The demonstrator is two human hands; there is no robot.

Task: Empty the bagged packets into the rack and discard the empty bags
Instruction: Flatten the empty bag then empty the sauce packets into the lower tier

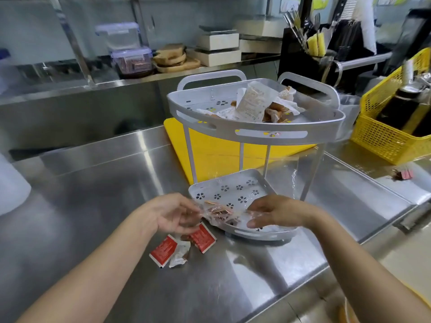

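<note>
Left hand (172, 213) has its fingers curled and pinches one edge of a thin clear plastic bag (215, 216). The right hand (277, 213) faces it from the other side, its fingers and thumb closed on the film of the same bag, so the bag is stretched between the two. It hangs over the near rim of the lower tray (256, 234) of a two-tier silver-grey metal corner rack (256, 136). A few small brown and red packets (218, 209) show through the film, blurred. I cannot tell whether they lie inside the bag or already on the tray.

On the rack's upper tray (191, 106) sits a loose heap of white and brown sachets (254, 103). Two flat red sauce packets (163, 249) and a crumpled white one (179, 252) lie on the stainless steel desk (93, 183), just below the left hand and beside the lower tray. A yellow plastic cutting board (210, 155) lies on the desk under and behind the rack. A yellow perforated plastic basket (384, 136) stands to the right of the rack, holding a dark bottle (401, 106).
</note>
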